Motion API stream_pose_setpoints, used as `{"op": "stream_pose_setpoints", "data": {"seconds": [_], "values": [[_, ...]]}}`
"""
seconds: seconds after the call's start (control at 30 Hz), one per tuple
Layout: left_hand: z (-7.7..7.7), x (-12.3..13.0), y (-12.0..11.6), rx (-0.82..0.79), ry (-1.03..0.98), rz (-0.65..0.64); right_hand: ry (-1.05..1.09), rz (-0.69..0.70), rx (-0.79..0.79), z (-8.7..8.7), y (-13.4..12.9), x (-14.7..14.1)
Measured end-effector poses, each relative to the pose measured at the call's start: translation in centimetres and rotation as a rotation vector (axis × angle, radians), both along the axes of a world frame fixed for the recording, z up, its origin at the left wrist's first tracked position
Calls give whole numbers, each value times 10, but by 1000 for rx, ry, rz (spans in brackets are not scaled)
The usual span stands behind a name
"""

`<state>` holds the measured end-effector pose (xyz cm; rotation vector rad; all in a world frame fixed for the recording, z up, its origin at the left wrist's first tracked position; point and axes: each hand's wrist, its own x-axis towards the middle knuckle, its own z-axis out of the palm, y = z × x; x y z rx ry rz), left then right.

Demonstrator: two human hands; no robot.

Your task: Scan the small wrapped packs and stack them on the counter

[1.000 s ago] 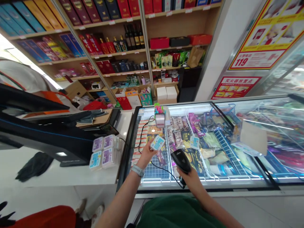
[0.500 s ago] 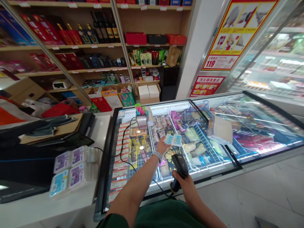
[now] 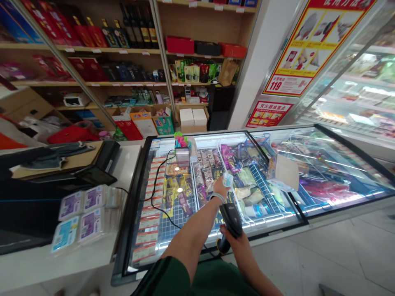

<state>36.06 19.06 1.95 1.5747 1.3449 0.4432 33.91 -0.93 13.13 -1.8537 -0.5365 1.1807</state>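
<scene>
My left hand (image 3: pixel 219 188) touches a blue-and-white plastic box (image 3: pixel 228 180) over the chest freezer (image 3: pixel 130 209); my right hand (image 3: pixel 235 238) grips a barcode scanner (image 3: pixel 231 220).

The left hand (image 3: pixel 219 187) has moved farther right over the freezer (image 3: pixel 131 213) since 1.0 s ago, and where 2 packs showed side by side 0.5 s ago, just 1 blurred pack (image 3: pixel 228 179) shows at its fingers. The scanner (image 3: pixel 232 220) in the right hand (image 3: pixel 235 242) has shifted nearer the freezer's front edge
</scene>
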Motion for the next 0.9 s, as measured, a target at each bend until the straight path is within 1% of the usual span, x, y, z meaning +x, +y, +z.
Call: {"op": "stream_pose_setpoints", "data": {"seconds": [0.1, 0.2, 0.37, 0.43, 0.57, 0.7, 0.8, 0.9], "values": [[1, 3, 0, 12, 64, -13, -16, 19, 15, 0, 1, 1], [-2, 1, 1, 14, 100, -45, 6, 23, 18, -1, 2, 1], [-9, -8, 4, 3, 109, -130, 21, -14, 14, -5, 1, -2], [-9, -13, 5, -6, 105, -156, 13, -28, 24, -8, 1, -4], [-5, -23, 8, -31, 91, -180, 25, -15, 30, -13, 3, -6], [-1, -44, 11, -30, 81, -171, -14, 23, 22, -17, 6, -7], [5, -68, 15, -17, 85, -157, -38, 46, 25, -19, 8, -9], [12, -94, 18, -1, 110, -131, -58, 27, 27, -18, 11, -14]]}}
